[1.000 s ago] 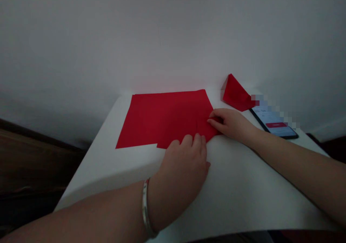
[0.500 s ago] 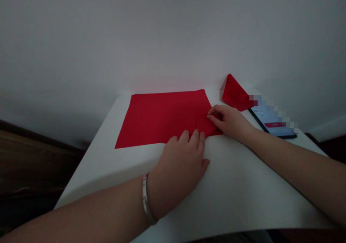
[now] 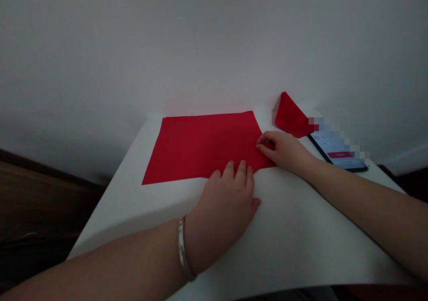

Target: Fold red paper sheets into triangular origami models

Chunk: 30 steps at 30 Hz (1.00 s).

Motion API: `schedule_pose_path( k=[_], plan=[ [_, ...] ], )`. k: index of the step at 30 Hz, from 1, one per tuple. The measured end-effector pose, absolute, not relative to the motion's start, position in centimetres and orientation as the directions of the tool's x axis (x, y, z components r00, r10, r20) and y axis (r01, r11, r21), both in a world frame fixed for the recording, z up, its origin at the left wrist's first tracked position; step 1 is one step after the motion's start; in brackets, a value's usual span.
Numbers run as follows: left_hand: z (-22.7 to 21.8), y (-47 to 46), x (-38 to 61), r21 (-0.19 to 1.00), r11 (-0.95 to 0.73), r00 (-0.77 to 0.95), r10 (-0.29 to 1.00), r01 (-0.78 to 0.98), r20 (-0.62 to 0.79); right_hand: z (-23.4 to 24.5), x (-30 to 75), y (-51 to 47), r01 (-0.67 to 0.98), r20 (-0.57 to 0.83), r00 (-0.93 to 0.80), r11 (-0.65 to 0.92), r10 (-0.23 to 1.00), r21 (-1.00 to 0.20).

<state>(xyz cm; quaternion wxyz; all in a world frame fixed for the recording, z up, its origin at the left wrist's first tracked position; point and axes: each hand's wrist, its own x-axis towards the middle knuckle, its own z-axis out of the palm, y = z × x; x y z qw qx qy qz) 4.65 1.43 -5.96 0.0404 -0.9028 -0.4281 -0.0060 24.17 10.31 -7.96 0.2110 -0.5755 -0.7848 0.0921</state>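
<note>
A large red paper sheet (image 3: 200, 145) lies flat on a white table (image 3: 294, 234). My left hand (image 3: 224, 207), with a silver bracelet (image 3: 182, 253) on its wrist, rests at the sheet's near edge. Its fingers are curled together with the tips against the paper. My right hand (image 3: 284, 151) is at the sheet's right near corner, thumb and fingers pinched on the paper's edge. Whether a second sheet lies under the top one I cannot tell.
A smaller folded red paper piece (image 3: 290, 116) stands at the back right against the white wall (image 3: 200, 47). Right of my right hand, a phone (image 3: 337, 153) with a lit screen lies on the table. Beyond the table's left edge is dark floor (image 3: 40, 203).
A red sheet that stuck out toward me past the near edge has slid back and now lines up with the rest. Both hands moved slightly away from me with it.
</note>
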Motion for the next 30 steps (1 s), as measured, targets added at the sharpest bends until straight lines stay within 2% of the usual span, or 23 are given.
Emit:
schedule_pose_path(
  k=[5,14,21,30],
  plan=[
    [-5.85,1.4,4.6,-0.076,-0.636,0.64,0.766,0.768,0.059,-8.08,24.21,10.45,0.873,0.218,-0.252,0.319,0.943,-0.37],
    [-6.07,1.27,4.3,-0.11,-0.66,0.662,0.749,0.743,-0.019,-7.98,24.22,10.69,0.883,0.213,-0.264,0.325,0.941,-0.34],
    [-6.2,1.11,4.02,-0.128,-0.684,0.688,0.726,0.719,-0.015,-8.01,24.4,10.77,0.875,0.23,-0.285,0.35,0.931,-0.333],
    [-5.48,1.44,3.87,-0.072,-0.697,0.698,0.716,0.713,-0.02,-7.94,24.74,10.61,0.871,0.211,-0.282,0.342,0.936,-0.353]
  ],
)
